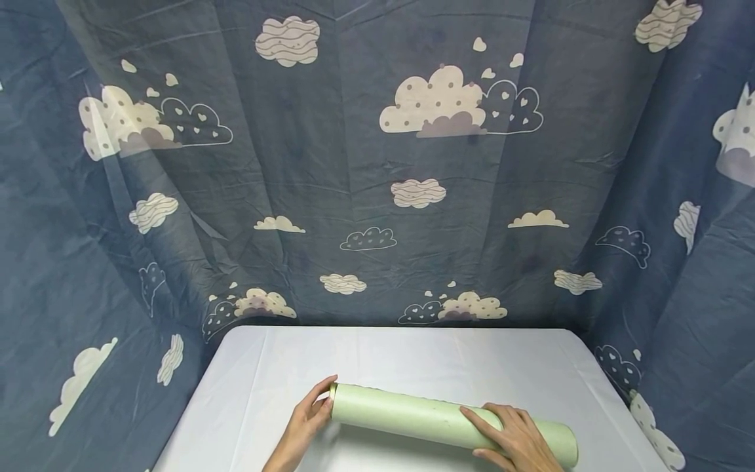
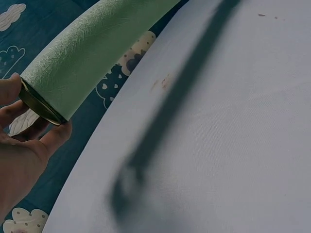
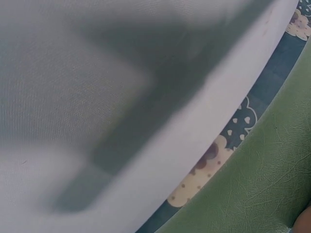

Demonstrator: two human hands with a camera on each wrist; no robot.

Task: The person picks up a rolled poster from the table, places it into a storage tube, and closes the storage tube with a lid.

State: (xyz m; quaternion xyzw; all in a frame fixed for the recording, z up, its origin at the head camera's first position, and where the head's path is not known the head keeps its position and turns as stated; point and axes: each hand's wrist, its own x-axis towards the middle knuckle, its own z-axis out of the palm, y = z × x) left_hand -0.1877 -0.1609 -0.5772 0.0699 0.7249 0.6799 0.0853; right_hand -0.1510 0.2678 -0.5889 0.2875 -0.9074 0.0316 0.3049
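A long pale green tube (image 1: 407, 413) with a textured, leather-like surface is held above the white table, its right end lower and nearer in the head view. Its left end has a gold-coloured metal rim (image 2: 41, 104). My left hand (image 1: 303, 419) grips that rim, thumb and fingertips on opposite edges. Toward the other end, my right hand (image 1: 516, 436) holds the tube from above, fingers spread across it. Only a bit of that hand shows in the right wrist view, beside the green surface (image 3: 252, 170). What is inside the tube cannot be seen.
The white-covered table (image 1: 283, 354) has rounded far corners, and the tube's shadow falls on it. Small brownish marks (image 2: 165, 81) show on its cover. Dark blue cloth (image 1: 307, 144) with cloud patterns hangs behind the table and along both sides.
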